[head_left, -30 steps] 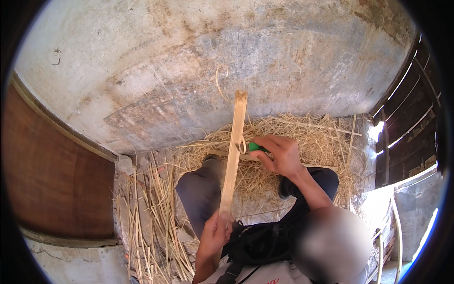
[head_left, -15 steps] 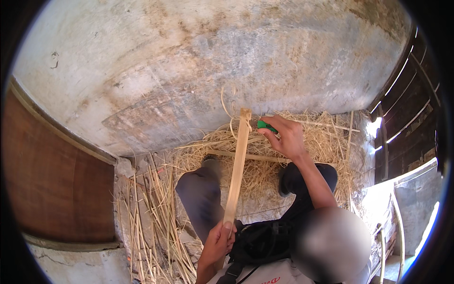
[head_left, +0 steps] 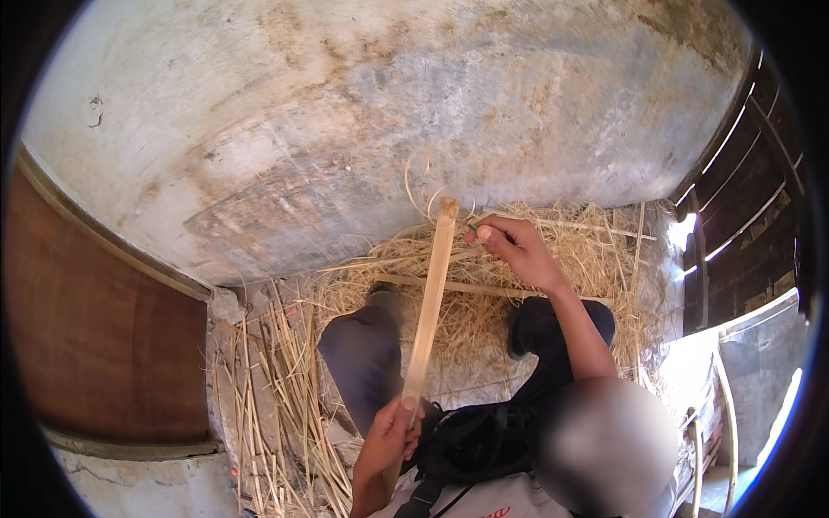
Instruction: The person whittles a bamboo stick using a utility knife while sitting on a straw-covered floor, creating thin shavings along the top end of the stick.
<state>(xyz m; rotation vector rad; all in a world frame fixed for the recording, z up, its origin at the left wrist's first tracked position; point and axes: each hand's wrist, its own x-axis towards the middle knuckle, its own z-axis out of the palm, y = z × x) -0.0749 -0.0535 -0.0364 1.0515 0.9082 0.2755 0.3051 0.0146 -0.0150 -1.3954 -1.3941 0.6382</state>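
Slat (head_left: 432, 302) held at one end, free at the other

The left hand (head_left: 395, 434) has its fingers wrapped round the near end of the pale slat, thumb on top. The slat slopes away from it, between the knees, its far end near the wall (head_left: 345, 155). The right hand (head_left: 516, 246) is just right of that far end, fingers curled in around a green tool (head_left: 474, 228) – mostly hidden, so I cannot tell whether an edge shows or touches the wood.

With only the near end gripped, the slat could swing or twist if the tool catches; a loose left grip would make that worse. A slip from the right hand could carry the tool across the slat toward the left knee (head_left: 358, 337). Thin curls (head_left: 417, 186) stand around the far end – these could snag on the fingers. Beyond lie heaped shavings (head_left: 570, 259), with loose strips (head_left: 276, 397) at the left.
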